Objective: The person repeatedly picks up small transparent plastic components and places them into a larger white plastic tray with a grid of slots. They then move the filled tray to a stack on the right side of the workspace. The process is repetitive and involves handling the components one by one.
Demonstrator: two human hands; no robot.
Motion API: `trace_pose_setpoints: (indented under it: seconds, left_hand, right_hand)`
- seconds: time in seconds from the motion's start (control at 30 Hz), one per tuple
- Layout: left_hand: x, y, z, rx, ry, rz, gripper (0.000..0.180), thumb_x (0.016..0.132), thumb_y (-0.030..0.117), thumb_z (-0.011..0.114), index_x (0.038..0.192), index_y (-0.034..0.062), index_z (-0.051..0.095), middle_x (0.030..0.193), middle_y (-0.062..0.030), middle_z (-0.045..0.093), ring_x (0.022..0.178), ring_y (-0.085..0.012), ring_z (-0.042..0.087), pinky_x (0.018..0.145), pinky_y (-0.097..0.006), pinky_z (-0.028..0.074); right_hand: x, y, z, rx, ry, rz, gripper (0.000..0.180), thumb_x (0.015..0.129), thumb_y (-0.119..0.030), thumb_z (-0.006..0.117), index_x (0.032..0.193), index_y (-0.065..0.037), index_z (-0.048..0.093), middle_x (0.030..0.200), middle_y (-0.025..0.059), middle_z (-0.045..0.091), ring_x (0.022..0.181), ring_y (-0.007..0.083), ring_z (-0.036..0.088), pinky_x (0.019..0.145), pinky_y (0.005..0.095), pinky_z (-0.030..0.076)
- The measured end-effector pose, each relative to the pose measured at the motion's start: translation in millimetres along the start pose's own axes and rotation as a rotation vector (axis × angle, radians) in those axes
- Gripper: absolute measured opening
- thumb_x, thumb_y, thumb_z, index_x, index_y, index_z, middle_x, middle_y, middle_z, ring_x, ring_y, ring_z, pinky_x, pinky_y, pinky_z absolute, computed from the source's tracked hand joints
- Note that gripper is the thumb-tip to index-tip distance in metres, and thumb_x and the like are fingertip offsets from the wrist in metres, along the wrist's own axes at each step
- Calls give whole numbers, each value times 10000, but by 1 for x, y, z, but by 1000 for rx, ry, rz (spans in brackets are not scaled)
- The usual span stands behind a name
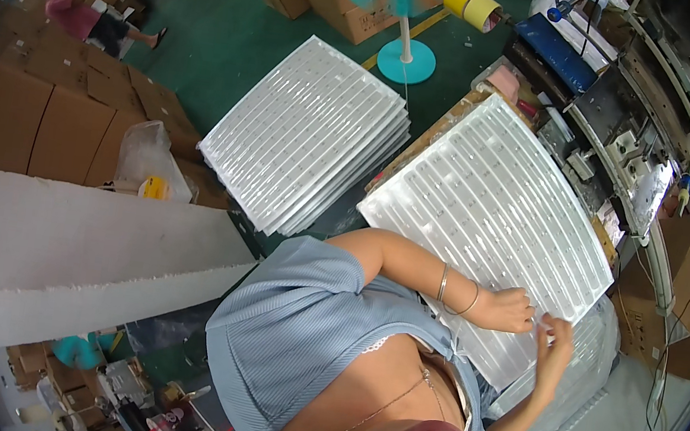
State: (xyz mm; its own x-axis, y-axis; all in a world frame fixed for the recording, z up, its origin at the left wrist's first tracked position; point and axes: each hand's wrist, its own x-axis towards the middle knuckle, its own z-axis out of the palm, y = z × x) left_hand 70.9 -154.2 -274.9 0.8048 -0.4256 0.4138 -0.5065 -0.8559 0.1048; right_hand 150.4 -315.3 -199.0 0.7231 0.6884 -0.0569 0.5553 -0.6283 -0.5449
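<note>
The white panel [495,200] is looking glossy, all ribbed with rows of dots, and it's lying right of a similar stack [308,132]. Left hand [509,309] and right hand [554,346] are curling by its near edge; can't tell if they're pinching anything.

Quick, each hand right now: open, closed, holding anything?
Left hand: curled closed; anything held is hidden.
Right hand: fingers bent near the striped white panel; grip unclear.

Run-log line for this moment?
left hand: curled, over striped white panel | right hand: close beside, fingers bent | grip: unclear | panel stack: left | turquoise fan: beyond stack
</note>
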Motion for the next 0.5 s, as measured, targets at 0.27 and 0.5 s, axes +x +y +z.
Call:
trace_pose_setpoints:
  seconds: [0.27,0.5]
  left_hand:
    - [-5,-4,4,-12,-120,27,80,726,176,594,750,102,612,768,-50,607,688,-199,625,560,-324,445]
    - [-8,-22,-10,-184,-347,-97,111,686,148,634,760,67,619,802,-108,606,718,-276,637,625,-393,503]
  right_hand:
    - [-34,-3,27,-213,-9,-91,198,734,-21,656,930,-43,643,911,120,599,826,308,587,706,374,471]
    - [-29,4,21,-186,-51,-107,230,725,20,615,943,-54,621,934,143,591,868,324,584,741,388,469]
